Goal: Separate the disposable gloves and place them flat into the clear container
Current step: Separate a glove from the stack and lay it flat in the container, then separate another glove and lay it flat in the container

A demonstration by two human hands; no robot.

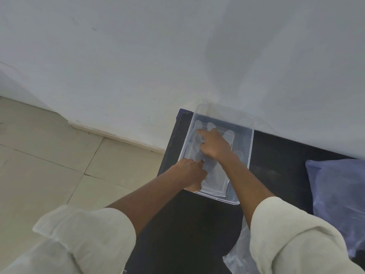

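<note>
Glove [213,173] flat in container [249,153], under both hands [214,144]

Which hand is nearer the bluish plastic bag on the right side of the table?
Right. The right hand presses a glove inside the clear container, on the side toward the bag. The left hand sits at the container's opposite wall.

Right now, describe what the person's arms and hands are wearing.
Both hands are bare: no gloves, rings or watch show on the left hand or the right hand. Each forearm is uncovered up to a loose, cream-coloured fabric sleeve, rolled or pushed back near the elbow: the left sleeve and the right sleeve.
</note>
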